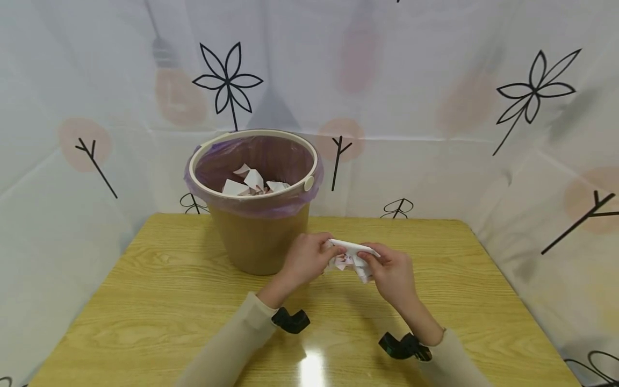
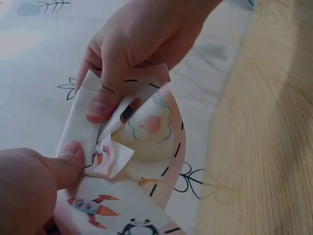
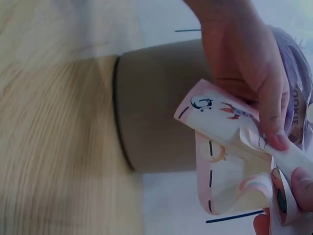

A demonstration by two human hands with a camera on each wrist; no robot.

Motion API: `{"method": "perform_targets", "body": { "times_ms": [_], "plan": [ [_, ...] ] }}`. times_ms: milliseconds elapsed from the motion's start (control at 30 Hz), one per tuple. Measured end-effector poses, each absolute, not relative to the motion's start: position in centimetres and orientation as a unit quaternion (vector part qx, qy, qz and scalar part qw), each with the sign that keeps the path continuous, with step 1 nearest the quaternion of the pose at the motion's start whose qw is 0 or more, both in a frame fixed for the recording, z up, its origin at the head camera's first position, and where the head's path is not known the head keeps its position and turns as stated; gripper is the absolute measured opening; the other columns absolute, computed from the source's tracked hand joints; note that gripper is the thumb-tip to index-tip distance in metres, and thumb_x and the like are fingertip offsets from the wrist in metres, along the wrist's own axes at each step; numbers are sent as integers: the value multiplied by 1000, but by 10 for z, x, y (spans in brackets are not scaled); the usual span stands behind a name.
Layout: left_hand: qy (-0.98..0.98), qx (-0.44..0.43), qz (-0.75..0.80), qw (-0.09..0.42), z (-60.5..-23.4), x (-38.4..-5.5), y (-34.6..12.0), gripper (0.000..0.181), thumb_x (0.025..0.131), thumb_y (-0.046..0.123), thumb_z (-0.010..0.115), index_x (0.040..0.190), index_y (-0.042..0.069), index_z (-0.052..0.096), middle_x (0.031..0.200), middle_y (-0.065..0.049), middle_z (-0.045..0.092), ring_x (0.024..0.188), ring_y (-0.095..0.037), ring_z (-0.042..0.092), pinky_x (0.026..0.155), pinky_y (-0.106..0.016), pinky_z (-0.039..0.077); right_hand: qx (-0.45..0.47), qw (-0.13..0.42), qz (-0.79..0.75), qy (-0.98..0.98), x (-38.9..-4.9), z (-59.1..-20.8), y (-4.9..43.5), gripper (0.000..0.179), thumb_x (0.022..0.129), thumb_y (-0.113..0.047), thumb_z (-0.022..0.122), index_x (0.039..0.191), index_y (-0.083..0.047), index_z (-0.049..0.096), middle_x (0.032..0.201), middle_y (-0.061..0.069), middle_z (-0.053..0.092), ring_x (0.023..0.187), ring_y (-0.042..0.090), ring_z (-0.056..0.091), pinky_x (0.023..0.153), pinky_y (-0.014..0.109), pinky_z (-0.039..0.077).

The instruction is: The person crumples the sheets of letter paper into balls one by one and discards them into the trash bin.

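Between both hands, above the table, is a folded sheet of printed paper [image 1: 355, 252], white outside, with a pink border and little pictures such as a rocket and a penguin in the wrist views. My left hand [image 1: 307, 259] pinches its left end, thumb on top. The other end is pinched by my right hand [image 1: 395, 274], whose thumb lies close to the left one. In the left wrist view the paper [image 2: 146, 132] is creased and partly fanned out. Most fingertips behind it are hidden.
A brown bin [image 1: 261, 239] with a purple liner [image 1: 316, 185] stands on the wooden table [image 1: 159, 322], just behind my left hand. Crumpled paper pieces [image 1: 253, 180] lie inside it. A patterned white cloth [image 1: 416, 107] hangs behind and at both sides.
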State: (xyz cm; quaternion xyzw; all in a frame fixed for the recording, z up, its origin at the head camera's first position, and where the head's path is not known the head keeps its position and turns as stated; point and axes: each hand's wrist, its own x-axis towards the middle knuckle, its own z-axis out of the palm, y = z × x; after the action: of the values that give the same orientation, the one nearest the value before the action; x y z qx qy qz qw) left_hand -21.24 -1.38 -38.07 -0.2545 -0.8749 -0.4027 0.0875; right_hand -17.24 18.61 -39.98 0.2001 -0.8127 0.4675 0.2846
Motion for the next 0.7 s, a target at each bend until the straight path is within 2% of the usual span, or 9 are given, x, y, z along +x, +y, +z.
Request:
{"method": "perform_targets", "body": {
  "times_ms": [100,167,267,333,400,567,633,700],
  "plan": [
    [-854,-242,-458,32,-379,-212,-13,22,93,33,71,106,15,73,68,8,64,49,-8,50,44,-25,39,246,347,397,-813,-176,-401,188,17,81,7,77,96,-1,77,83,14,74,58,17,69,43,21,49],
    [-828,-233,-510,-18,-378,-211,-13,24,95,30,70,112,13,71,71,5,67,50,-10,53,45,-25,40,278,389,341,-809,-178,-401,188,23,77,12,78,96,0,77,85,15,74,63,21,71,48,26,53],
    [-773,-216,-590,-92,-376,-210,-12,29,98,26,66,120,8,65,75,-4,69,57,-15,62,53,-26,48,310,427,279,-802,-180,-402,189,33,71,19,78,98,0,76,88,16,74,71,29,73,56,37,58],
    [-746,-201,-624,-118,-374,-209,-10,31,100,25,63,123,4,62,81,-8,70,66,-18,67,62,-28,54,324,437,260,-798,-180,-403,189,38,68,21,77,101,2,76,90,17,74,77,34,73,62,43,58],
    [-728,-186,-647,-126,-374,-209,-8,32,101,22,61,124,0,60,86,-11,70,72,-21,69,70,-32,57,329,437,254,-798,-181,-405,188,41,67,22,78,103,2,76,94,17,74,80,35,73,65,43,58],
    [-719,-153,-670,-101,-377,-209,-5,29,99,16,63,120,-3,61,84,-12,70,68,-16,66,66,-32,57,352,424,256,-794,-184,-409,188,42,70,23,75,107,4,75,103,16,73,88,34,72,72,42,58],
    [-720,-148,-672,-85,-378,-210,-5,27,97,15,66,117,-2,62,81,-10,70,63,-13,63,59,-28,53,366,412,264,-791,-184,-409,189,32,79,14,75,109,4,74,108,15,71,92,34,71,74,42,58],
    [-720,-147,-675,-70,-378,-210,-6,25,95,13,68,115,-1,63,78,-9,69,59,-12,59,54,-26,49,378,393,278,-791,-184,-410,189,25,89,-5,75,113,4,73,114,15,70,99,33,69,79,39,57]
  ]
}}
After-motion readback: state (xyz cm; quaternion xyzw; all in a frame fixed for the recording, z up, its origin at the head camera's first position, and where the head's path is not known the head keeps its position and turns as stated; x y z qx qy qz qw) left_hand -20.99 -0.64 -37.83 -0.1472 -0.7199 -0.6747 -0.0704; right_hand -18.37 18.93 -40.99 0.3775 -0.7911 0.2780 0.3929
